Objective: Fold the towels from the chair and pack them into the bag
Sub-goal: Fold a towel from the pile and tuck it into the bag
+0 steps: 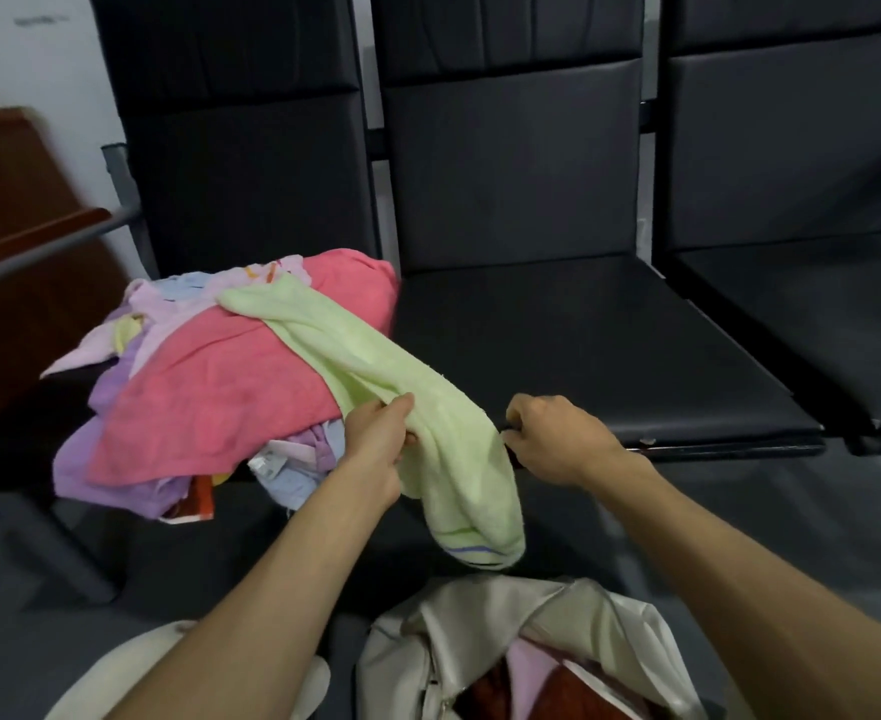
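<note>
A: Three black chairs (511, 174) stood side by side in a row. What was on them?

B: Only the left one carried anything: a loose pile of towels (131, 324) covered its seat, with a pink towel (209, 387) spread over the top and purple, pale blue and light pink cloth showing underneath.

A: And the bag?

B: The cream bag (480, 631) sat open at the lower edge of the view, below the hands, well apart from the pile. Pink and dark red cloth showed inside its mouth.

A: Which towel was being handled?

B: A green towel (376, 366). Its far end lay across the pink towel, and its near end, striped at the hem, hung down in front of the seats just above the bag.

A: How were the hands?

B: The left hand (376, 439) gripped the green towel at its middle, fingers curled round a bunched fold. The right hand (552, 439) had its fingers curled at the towel's right edge, pinching it, over the front of the middle seat.
</note>
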